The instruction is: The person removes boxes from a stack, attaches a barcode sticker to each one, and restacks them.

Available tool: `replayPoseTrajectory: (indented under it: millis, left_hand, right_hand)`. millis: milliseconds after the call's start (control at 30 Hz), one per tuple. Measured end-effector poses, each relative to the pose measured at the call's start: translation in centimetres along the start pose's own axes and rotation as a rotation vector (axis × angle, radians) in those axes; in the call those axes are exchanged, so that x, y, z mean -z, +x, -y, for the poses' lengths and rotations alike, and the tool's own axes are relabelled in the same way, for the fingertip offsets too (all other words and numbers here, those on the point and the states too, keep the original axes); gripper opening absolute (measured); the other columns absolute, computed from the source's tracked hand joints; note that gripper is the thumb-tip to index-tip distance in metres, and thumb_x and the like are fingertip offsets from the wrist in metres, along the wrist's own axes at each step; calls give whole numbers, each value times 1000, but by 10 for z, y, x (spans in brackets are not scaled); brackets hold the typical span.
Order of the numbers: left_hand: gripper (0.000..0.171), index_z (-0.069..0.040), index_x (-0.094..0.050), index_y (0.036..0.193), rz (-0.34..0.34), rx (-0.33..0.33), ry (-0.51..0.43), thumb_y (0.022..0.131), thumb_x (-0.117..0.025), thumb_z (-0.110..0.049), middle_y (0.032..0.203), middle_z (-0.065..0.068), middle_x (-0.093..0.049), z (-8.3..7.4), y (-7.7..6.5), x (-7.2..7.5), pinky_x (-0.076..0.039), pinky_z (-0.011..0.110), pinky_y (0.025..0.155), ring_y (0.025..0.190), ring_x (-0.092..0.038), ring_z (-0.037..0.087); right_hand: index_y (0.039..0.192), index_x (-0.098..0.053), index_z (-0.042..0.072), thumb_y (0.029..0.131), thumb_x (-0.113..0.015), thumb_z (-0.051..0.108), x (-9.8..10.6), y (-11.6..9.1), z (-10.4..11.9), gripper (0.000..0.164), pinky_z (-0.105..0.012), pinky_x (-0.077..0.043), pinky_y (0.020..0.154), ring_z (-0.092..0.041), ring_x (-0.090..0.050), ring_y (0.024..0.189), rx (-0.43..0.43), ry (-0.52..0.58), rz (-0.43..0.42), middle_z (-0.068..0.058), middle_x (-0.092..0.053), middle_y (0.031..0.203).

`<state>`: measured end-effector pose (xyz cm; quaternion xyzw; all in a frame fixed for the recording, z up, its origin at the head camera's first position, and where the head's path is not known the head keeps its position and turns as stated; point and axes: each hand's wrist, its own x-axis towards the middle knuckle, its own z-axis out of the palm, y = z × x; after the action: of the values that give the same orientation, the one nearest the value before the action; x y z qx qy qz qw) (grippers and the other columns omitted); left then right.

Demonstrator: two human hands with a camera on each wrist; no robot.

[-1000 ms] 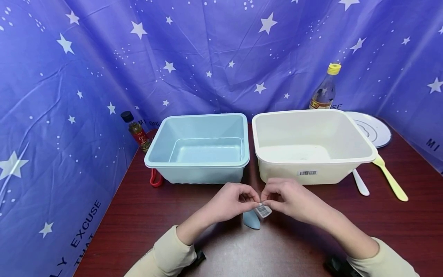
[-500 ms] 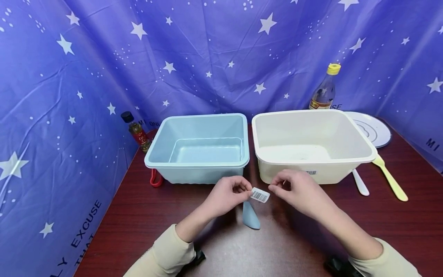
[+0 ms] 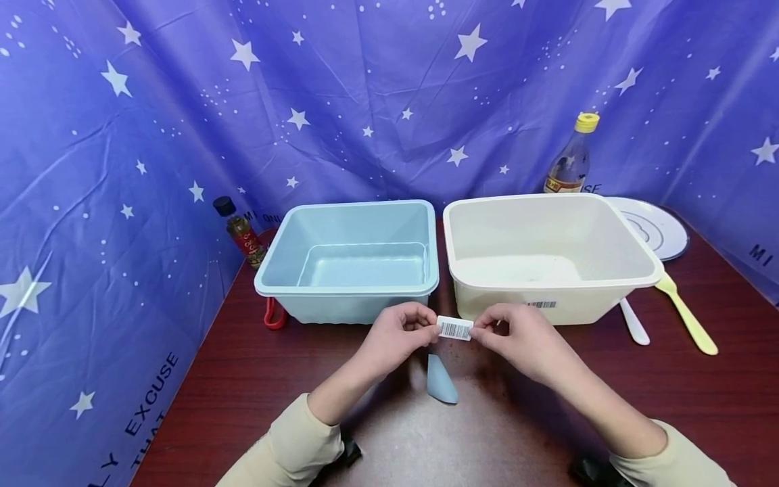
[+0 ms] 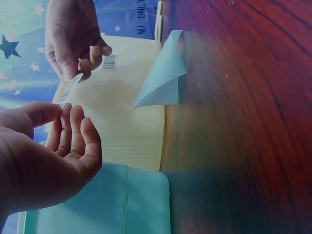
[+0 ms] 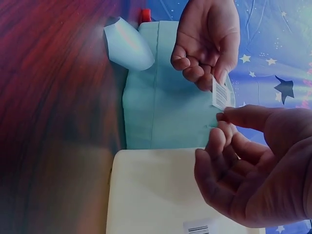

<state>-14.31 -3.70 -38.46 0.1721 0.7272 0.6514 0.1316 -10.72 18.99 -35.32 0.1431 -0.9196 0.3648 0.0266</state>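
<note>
A small white barcode sticker (image 3: 455,329) is stretched level between both hands, in front of the gap between two tubs. Thumb and fingertips of my left hand (image 3: 395,339) pinch its left end, while my right hand (image 3: 525,341) pinches the right end. In the right wrist view the sticker (image 5: 221,94) spans from one thumb to the other. Beneath the hands, a curled light-blue piece like paper or thin film (image 3: 442,381) lies on the table. Behind the right hand, another barcode label (image 3: 541,305) shows on the cream tub (image 3: 487,302).
The blue tub (image 3: 349,308) stands left of the cream one. A red loop (image 3: 275,315) and a black-capped bottle (image 3: 245,237) are at left. Right and behind are a yellow-capped bottle (image 3: 569,162), a white plate (image 3: 660,233), a white handle (image 3: 635,323) and a yellow utensil (image 3: 690,314).
First both hands pinched one edge of the sticker. Half a second ago my left hand held it alone, the right apart. Now my right hand pinches its other end, and the sticker sits farther forward.
</note>
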Motion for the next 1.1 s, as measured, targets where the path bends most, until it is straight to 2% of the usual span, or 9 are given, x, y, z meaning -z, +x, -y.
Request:
replayPoseTrajectory:
  millis: [167,300,633,833,1100]
  left_hand:
    - [10,6,-66,95,-22,9,-36,91,-71,-2,78,1,-66,1,0,0,-52,28,69,72,-63,15]
    - [11,7,-67,94,-55,19,-65,90,-72,-2,77,1,-66,-1,-1,0,-51,23,66,72,-62,14]
    - [11,6,-70,94,-144,18,-42,88,-73,-2,76,-1,-62,-3,-2,0,-50,24,63,66,-56,9]
    - [11,4,-70,93,-185,26,-29,88,-75,-5,77,-2,-63,-1,-8,4,-47,23,61,65,-54,9]
    - [12,2,-69,95,-219,26,4,88,-76,-6,78,0,-61,5,-15,13,-44,20,58,67,-52,11]
  right_hand:
    - [85,-73,16,89,-77,13,-4,-1,1,6,-26,-42,60,-10,-52,67,0,50,-61,9,-60,73]
    - [85,-73,15,88,-77,12,-9,-1,1,6,-25,-44,62,-10,-54,68,10,71,-111,9,-61,73]
    - [82,-70,17,86,-75,3,-24,-1,1,15,-23,-45,61,-10,-55,66,57,145,-216,8,-59,73]
    - [83,-71,16,87,-75,3,-32,2,2,15,-23,-46,61,-10,-55,66,70,176,-213,8,-60,74]
    - [88,-72,15,88,-75,5,-40,7,3,10,-24,-48,62,-10,-58,69,73,218,-144,8,-61,78]
